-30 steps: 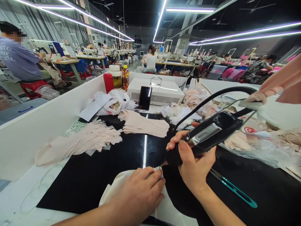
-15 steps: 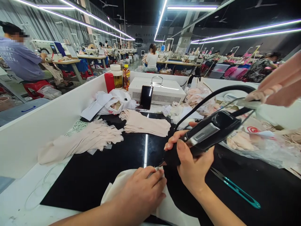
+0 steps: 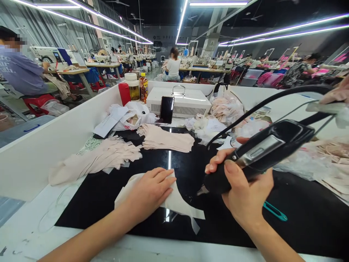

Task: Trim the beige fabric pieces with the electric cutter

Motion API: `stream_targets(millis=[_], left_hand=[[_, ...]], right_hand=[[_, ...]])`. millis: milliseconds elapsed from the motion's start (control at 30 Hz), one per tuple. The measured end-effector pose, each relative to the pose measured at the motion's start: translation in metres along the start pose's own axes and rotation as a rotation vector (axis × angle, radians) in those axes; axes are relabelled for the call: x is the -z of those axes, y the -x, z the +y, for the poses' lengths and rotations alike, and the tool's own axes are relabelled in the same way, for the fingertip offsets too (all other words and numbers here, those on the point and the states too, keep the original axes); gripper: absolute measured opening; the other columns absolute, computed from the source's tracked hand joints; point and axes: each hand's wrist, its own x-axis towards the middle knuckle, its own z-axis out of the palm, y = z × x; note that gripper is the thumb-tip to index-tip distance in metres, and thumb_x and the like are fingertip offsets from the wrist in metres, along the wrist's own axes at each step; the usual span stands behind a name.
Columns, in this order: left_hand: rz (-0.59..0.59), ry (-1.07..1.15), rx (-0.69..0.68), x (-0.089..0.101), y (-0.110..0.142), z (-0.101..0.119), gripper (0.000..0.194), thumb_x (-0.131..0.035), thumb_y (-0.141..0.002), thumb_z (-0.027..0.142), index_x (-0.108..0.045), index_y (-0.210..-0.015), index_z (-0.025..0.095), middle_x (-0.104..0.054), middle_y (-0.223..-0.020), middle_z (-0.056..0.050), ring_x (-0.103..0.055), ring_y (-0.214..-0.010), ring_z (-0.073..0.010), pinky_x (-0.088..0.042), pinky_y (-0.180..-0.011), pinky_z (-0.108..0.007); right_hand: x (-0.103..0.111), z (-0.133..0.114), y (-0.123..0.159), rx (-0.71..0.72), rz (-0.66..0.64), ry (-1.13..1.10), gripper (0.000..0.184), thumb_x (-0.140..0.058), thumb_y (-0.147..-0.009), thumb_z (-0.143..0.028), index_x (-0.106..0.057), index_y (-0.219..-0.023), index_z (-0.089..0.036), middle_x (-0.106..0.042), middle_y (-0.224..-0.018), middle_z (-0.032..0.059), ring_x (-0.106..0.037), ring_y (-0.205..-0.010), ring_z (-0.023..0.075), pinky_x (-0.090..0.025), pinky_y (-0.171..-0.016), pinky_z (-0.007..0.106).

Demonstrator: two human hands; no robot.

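My left hand [image 3: 152,189] lies flat on a cream cloth piece [image 3: 180,202], its fingertips at the cloth's upper edge. The cloth rests on a glossy black board [image 3: 95,200] and has a curved right side with a narrow tail. My right hand [image 3: 245,193] is wrapped around a black corded power tool [image 3: 272,149] with a silver plate on its side. The tool's metal tip [image 3: 202,190] points down left, to the right of the cloth and apart from it. Partly behind my right forearm lies a pair of teal-handled tweezers [image 3: 276,212].
Pale fabric strips [image 3: 100,156] and a fabric stack [image 3: 169,139] lie farther back. Behind stand a phone [image 3: 167,110], a white vented box [image 3: 182,102] and a jar [image 3: 132,87]. The tool's black cable [image 3: 253,105] arches right, near bagged fabric [image 3: 305,160]. Several people sit beyond.
The tool has moved right, its tip leaving the cloth's edge. My left hand and the cloth have shifted up and left, and my left fingers have flattened. The view has tilted slightly.
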Motion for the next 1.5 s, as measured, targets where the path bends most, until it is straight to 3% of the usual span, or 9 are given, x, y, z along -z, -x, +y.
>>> stream_targets(millis=[200,400,600,733,833,1000,1233,1500], left_hand=[[0.107,0.157,-0.118,0.005,-0.002,0.027,0.023,-0.048,-0.118,0.02,-0.07,-0.111,0.018,-0.077,-0.104,-0.002,-0.074,-0.1,-0.0172,-0.059,-0.097,-0.031],[-0.012,0.079,-0.319,-0.004,-0.003,0.045,0.016,-0.057,-0.112,0.011,-0.069,-0.105,0.018,-0.074,-0.099,-0.001,-0.069,-0.092,-0.0151,-0.054,-0.09,-0.03],[0.079,-0.01,-0.409,-0.016,-0.01,0.049,0.024,-0.056,-0.11,0.01,-0.064,-0.089,0.018,-0.06,-0.078,0.002,-0.057,-0.075,-0.0155,-0.045,-0.075,-0.031],[0.089,-0.002,-0.435,-0.018,-0.013,0.05,0.029,-0.056,-0.11,0.012,-0.061,-0.083,0.019,-0.055,-0.075,0.003,-0.052,-0.071,-0.0157,-0.041,-0.072,-0.032],[0.053,0.021,-0.412,-0.015,-0.014,0.049,0.024,-0.055,-0.111,0.012,-0.063,-0.09,0.018,-0.059,-0.081,0.002,-0.054,-0.075,-0.016,-0.043,-0.073,-0.032],[0.054,-0.022,-0.239,-0.015,-0.017,0.049,0.021,-0.048,-0.111,0.009,-0.064,-0.1,0.017,-0.061,-0.091,-0.003,-0.055,-0.078,-0.0181,-0.047,-0.07,-0.031],[0.1,-0.065,-0.246,-0.029,-0.014,0.064,0.026,-0.048,-0.11,0.007,-0.061,-0.09,0.016,-0.055,-0.081,-0.001,-0.051,-0.069,-0.0184,-0.04,-0.059,-0.034],[0.105,-0.071,-0.223,-0.022,-0.013,0.066,0.025,-0.045,-0.11,0.007,-0.061,-0.094,0.018,-0.056,-0.08,0.0,-0.05,-0.068,-0.0178,-0.039,-0.059,-0.034]], right_hand=[[0.012,-0.016,0.02,-0.028,-0.015,0.0,0.047,-0.092,-0.091,-0.037,-0.065,-0.129,-0.032,-0.072,-0.082,-0.0045,-0.068,-0.061,0.0163,-0.063,-0.059,0.032],[0.016,-0.016,0.032,-0.033,-0.056,-0.049,0.048,-0.092,-0.092,-0.036,-0.063,-0.13,-0.031,-0.072,-0.085,-0.0043,-0.069,-0.061,0.0154,-0.063,-0.058,0.031],[0.015,-0.014,0.035,-0.033,-0.033,-0.029,0.049,-0.092,-0.091,-0.037,-0.061,-0.128,-0.029,-0.072,-0.085,-0.004,-0.07,-0.061,0.0153,-0.065,-0.058,0.031],[0.013,-0.015,0.036,-0.028,-0.026,-0.031,0.048,-0.091,-0.091,-0.038,-0.061,-0.127,-0.029,-0.072,-0.085,-0.0039,-0.068,-0.059,0.0141,-0.065,-0.059,0.03],[0.013,-0.016,0.036,-0.023,-0.034,-0.032,0.049,-0.091,-0.091,-0.038,-0.061,-0.128,-0.029,-0.072,-0.085,-0.0037,-0.068,-0.059,0.0148,-0.063,-0.056,0.03],[0.013,-0.016,0.036,-0.021,-0.019,-0.034,0.049,-0.092,-0.09,-0.04,-0.061,-0.126,-0.029,-0.072,-0.084,-0.0039,-0.068,-0.058,0.0159,-0.061,-0.054,0.032],[0.014,-0.016,0.036,-0.031,-0.013,-0.054,0.049,-0.093,-0.09,-0.039,-0.062,-0.128,-0.03,-0.073,-0.084,-0.004,-0.069,-0.059,0.0149,-0.062,-0.057,0.03],[0.015,-0.017,0.036,-0.033,-0.011,-0.046,0.051,-0.094,-0.089,-0.039,-0.062,-0.127,-0.029,-0.073,-0.084,-0.0034,-0.068,-0.058,0.0152,-0.062,-0.054,0.03]])
